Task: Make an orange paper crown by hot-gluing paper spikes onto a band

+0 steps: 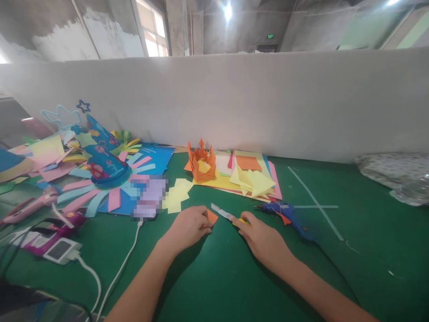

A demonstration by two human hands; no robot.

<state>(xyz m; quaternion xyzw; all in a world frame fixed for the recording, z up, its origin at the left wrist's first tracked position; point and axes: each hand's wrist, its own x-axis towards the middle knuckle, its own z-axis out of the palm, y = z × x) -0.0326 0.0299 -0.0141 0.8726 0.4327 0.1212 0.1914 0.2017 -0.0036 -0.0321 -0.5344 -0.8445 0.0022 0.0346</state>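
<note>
Between the thumb and fingers of my left hand (190, 226) is a small orange piece of paper (212, 217), partly hidden by the fingers. My right hand (263, 239) grips the yellow handle of a utility knife (221, 212), its blade out and pointing up and left. The blade tip lies close to the orange paper, with a small gap between them. Beyond my hands stands an orange folded-paper crown (201, 167). Pale yellow paper pieces (177, 195) lie left of it. A blue hot glue gun (288, 217) rests just right of my right hand.
Stacked coloured paper (268, 197) sits behind my hands. At the left are a blue party hat (109, 154), paper strips, a blurred phone (149, 197) on a white cable, and a pink glue gun (31, 208). A clear plastic item (414, 192) lies far right. A white partition (234, 103) closes the back.
</note>
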